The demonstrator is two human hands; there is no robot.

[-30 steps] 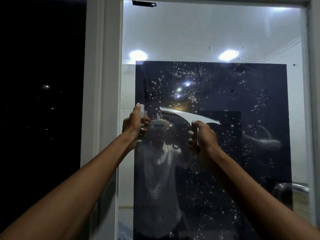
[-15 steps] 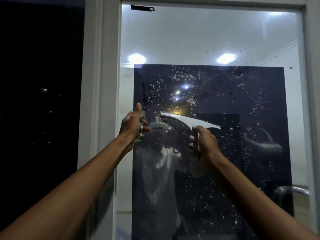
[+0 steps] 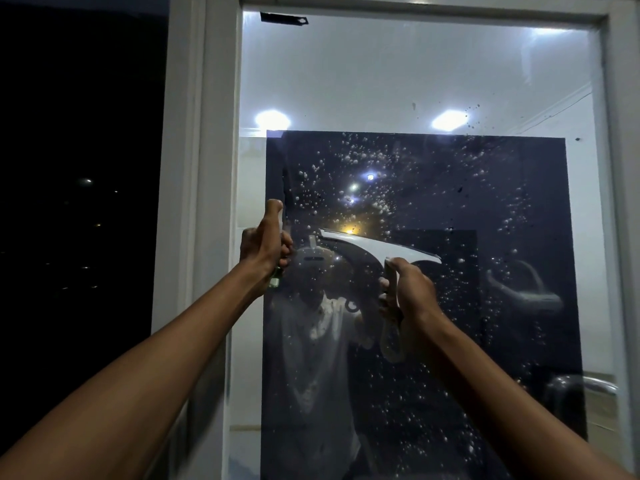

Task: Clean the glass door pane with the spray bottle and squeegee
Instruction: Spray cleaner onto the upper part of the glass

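Head view, pane: the glass pane (image 3: 415,81) stands upright straight ahead of me, inside the white frame (image 3: 194,168); foam droplets (image 3: 363,161) speckle its dark middle part, thick above my hands and scattered below them.
Head view, right hand: my right hand (image 3: 408,292) is curled round the squeegee (image 3: 377,251) handle, thumb up along it, fingers wrapped.
Head view, squeegee axis: the blade runs crosswise, its left tip a little higher than its right, and the handle drops down from it into my fist.
Head view, key relation: most of the foam lies above the blade edge, so I judge the blade must first go up past the top droplets before any pull down; the right hand is the nearer one to that patch.
Head view, left hand: my left hand (image 3: 266,247) grips the spray bottle (image 3: 276,279) by the pane's left edge, forefinger stretched upward, other fingers curled round it.
Head view, bottle position: it sits left of the blade's left tip, near it but apart.
Head view, hidden: the bottle is almost wholly behind my hand; only a greenish bit shows below the fist, and I cannot tell which way the nozzle points.
Head view, unclear: whether the blade touches the glass I cannot tell; reflections of a person and room lights confuse the surface.
Head view, cut off: the pane's bottom runs out of view.
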